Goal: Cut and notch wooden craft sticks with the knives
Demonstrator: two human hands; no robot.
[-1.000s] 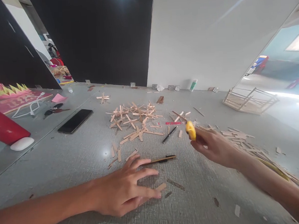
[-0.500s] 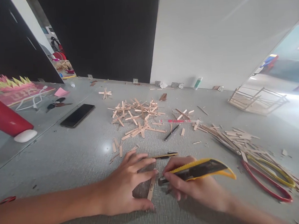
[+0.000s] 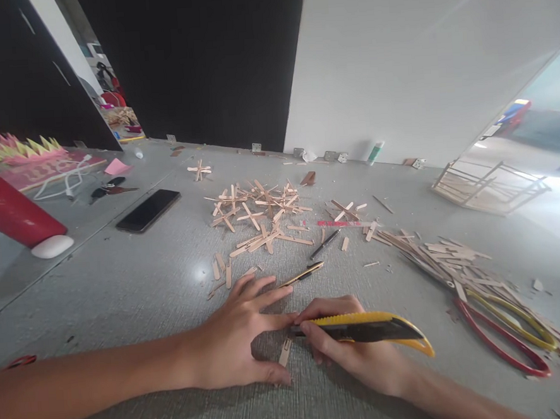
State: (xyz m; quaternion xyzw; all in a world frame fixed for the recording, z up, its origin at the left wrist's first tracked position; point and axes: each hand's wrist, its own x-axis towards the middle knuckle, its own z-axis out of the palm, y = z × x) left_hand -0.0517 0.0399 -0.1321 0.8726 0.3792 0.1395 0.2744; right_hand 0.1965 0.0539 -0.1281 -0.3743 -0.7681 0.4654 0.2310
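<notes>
A yellow-and-black box cutter (image 3: 367, 327) is gripped in my right hand (image 3: 343, 345), its tip over the wooden craft stick. That short stick (image 3: 285, 353), with a small dark rectangle marked on it, lies flat on the grey table. My left hand (image 3: 243, 338) is spread on the table, its thumb by the stick's near end and its index finger by the far end, holding it down. The cutter's tip and my fingers hide the far end. Just beyond my left fingers rests a gold-and-black pen (image 3: 305, 274).
Craft-stick crosses (image 3: 261, 204) are heaped farther back, near a black pen (image 3: 324, 245). At right lie red-and-yellow-handled scissors (image 3: 506, 331) beside loose sticks (image 3: 458, 258). A phone (image 3: 148, 211) and a red cylinder (image 3: 18, 206) are at left. A stick frame (image 3: 490, 187) stands back right.
My right hand has brought the box cutter left onto the stick, levelling its body. The gold-and-black pen has shifted and turned slightly. My left hand stays spread by the stick.
</notes>
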